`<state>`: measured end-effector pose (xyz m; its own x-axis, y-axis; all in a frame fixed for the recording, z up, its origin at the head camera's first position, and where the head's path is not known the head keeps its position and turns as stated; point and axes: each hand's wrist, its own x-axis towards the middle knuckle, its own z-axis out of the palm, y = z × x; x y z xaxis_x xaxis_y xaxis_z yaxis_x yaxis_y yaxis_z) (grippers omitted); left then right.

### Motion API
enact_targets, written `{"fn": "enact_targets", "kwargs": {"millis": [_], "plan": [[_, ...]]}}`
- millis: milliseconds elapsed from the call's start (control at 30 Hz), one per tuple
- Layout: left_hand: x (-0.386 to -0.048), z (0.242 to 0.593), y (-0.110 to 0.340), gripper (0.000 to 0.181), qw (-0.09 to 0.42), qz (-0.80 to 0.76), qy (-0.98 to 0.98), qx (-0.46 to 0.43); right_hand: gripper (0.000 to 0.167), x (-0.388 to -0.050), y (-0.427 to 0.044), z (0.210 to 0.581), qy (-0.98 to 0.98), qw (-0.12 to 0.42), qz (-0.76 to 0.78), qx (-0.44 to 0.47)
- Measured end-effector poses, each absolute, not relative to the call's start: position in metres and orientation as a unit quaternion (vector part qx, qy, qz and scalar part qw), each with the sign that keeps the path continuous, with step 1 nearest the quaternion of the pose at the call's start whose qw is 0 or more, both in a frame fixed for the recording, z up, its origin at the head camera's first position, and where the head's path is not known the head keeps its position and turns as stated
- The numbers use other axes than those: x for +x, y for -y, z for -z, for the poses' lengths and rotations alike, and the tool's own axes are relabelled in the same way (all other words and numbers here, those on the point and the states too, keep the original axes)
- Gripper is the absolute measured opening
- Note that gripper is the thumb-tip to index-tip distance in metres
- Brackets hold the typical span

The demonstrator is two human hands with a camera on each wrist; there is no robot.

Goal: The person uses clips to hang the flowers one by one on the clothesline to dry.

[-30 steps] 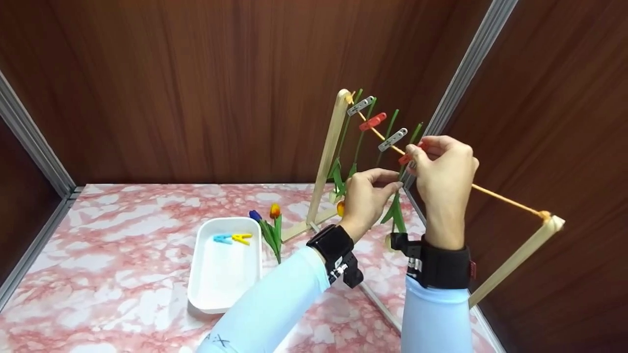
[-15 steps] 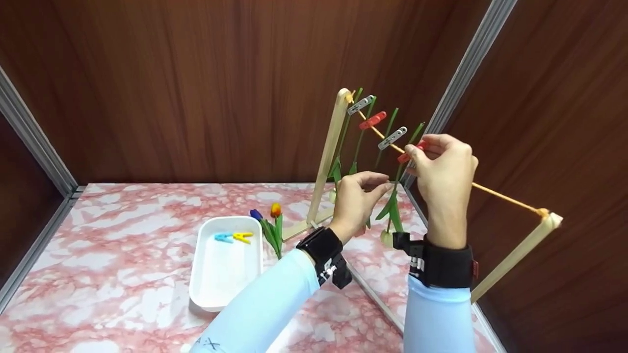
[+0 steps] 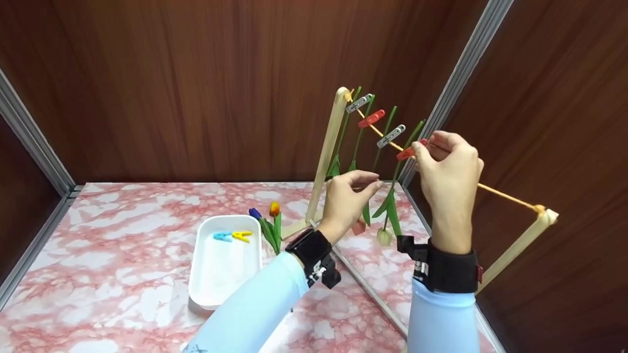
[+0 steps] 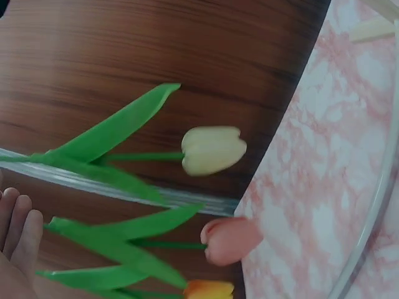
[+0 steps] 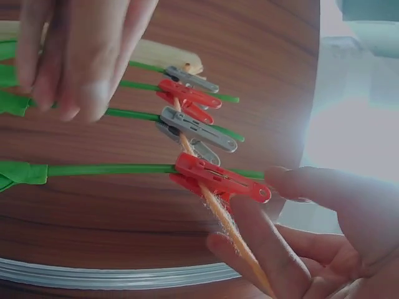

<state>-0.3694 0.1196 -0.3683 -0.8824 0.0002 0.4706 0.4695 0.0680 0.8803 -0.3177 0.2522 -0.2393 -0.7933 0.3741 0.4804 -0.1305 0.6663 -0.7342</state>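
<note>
cord [image 3: 507, 198], 2 red pegs [image 5: 221, 178], 2 grey pegs [image 3: 391, 136], left grip [image 3: 347, 198] apart, right grip [image 3: 450, 171] apart

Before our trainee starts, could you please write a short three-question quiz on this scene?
1. How many clothespins are clipped to the orange cord?
2. True or false: the white tray holds a blue clothespin and a yellow clothespin.
3. Which colour of tulip hangs from the red clothespin nearest the right hand? A) blue B) cream C) orange and yellow

Key:
1. Four: two gray, two red.
2. True.
3. B, the cream tulip, hanging head down.
</note>
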Motion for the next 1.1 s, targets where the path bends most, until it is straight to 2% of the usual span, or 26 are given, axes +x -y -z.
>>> {"fn": "enact_targets", "kwargs": {"millis": [267,433,567,767,900,1100], "plan": [[-0.361,0.357,-0.081,0.016,0.219,0.627,0.720,-0.203,0.023,-0.317,-0.242,0.265,0.808,0.463,-0.364,0.000],[-0.354,0.356,-0.056,0.016,0.249,0.596,0.728,-0.229,0.013,-0.321,-0.232,0.290,0.779,0.513,-0.351,0.084],[-0.348,0.363,-0.033,0.016,0.288,0.563,0.741,-0.227,0.009,-0.325,-0.223,0.315,0.792,0.491,-0.335,0.142],[-0.341,0.387,0.001,0.014,0.324,0.528,0.761,-0.194,0.006,-0.330,-0.213,0.352,0.833,0.402,-0.346,0.159],[-0.340,0.407,0.022,0.013,0.329,0.508,0.778,-0.169,0.007,-0.335,-0.210,0.370,0.851,0.366,-0.344,0.153],[-0.339,0.431,0.048,0.014,0.309,0.501,0.798,-0.127,0.006,-0.345,-0.202,0.390,0.862,0.350,-0.335,0.149]]}}
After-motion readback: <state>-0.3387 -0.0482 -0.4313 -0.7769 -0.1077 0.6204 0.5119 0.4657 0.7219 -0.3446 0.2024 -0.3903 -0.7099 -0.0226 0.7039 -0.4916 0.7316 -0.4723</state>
